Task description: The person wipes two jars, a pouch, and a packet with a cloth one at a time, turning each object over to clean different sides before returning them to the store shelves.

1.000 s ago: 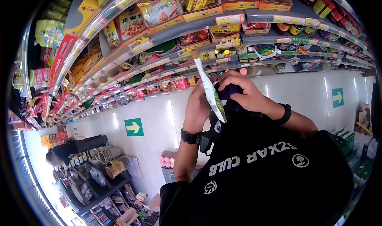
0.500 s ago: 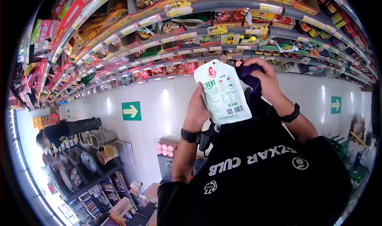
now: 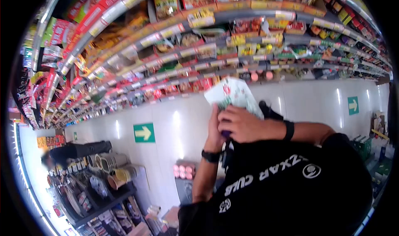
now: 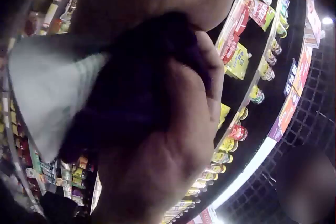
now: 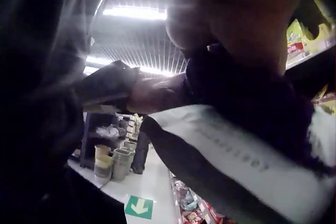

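A pale pouch [image 3: 235, 92] with a red print stands tilted above both hands in the head view. My left hand [image 3: 214, 131] grips a bunched dark purple cloth [image 3: 225, 133] at the pouch's lower part; in the left wrist view its thumb and fingers curl round the purple cloth [image 4: 131, 92], and the pouch [image 4: 47, 82] sticks out to the left. My right hand [image 3: 245, 124] lies across the pouch's lower part, fingers bent onto the cloth. The right wrist view has the pouch [image 5: 226, 134] below the dark cloth. The fingertips are partly hidden.
Shelves [image 3: 178, 49] of packets and jars curve across the top. White floor [image 3: 166, 111] bears a green arrow sign [image 3: 144, 133]. At the lower left are a rack with stacked bins [image 3: 110, 163] and a person in dark clothes [image 3: 79, 152]. Pink rolls [image 3: 184, 169] stand nearby.
My right hand, with the purple cloth, has moved left and down to meet my left hand. The pouch has tipped, and its lower part is now behind my fingers.
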`<action>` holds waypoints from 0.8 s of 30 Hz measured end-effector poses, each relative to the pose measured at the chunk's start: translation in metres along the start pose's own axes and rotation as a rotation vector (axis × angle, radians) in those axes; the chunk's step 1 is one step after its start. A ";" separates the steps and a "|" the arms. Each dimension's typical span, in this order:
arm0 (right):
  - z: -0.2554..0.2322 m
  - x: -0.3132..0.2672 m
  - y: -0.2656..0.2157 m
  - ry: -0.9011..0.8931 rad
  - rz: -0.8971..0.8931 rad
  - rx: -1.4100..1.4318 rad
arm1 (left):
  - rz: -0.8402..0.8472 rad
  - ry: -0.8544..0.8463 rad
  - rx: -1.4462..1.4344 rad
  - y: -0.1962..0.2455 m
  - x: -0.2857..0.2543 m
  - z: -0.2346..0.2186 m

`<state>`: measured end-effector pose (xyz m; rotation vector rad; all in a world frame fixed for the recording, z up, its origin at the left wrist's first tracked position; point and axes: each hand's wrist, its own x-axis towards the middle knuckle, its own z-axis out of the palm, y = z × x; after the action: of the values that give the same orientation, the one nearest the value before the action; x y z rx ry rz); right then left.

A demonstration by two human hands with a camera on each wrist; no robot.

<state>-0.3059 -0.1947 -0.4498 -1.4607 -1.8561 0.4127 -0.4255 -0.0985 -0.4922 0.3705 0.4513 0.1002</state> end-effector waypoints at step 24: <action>-0.057 0.035 0.060 0.412 -0.101 0.091 | 0.581 0.152 -0.003 0.065 0.008 0.072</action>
<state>-0.2264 -0.1542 -0.4374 -1.2731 -1.5505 0.1304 -0.3871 -0.0603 -0.4114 0.4849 0.4823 0.6971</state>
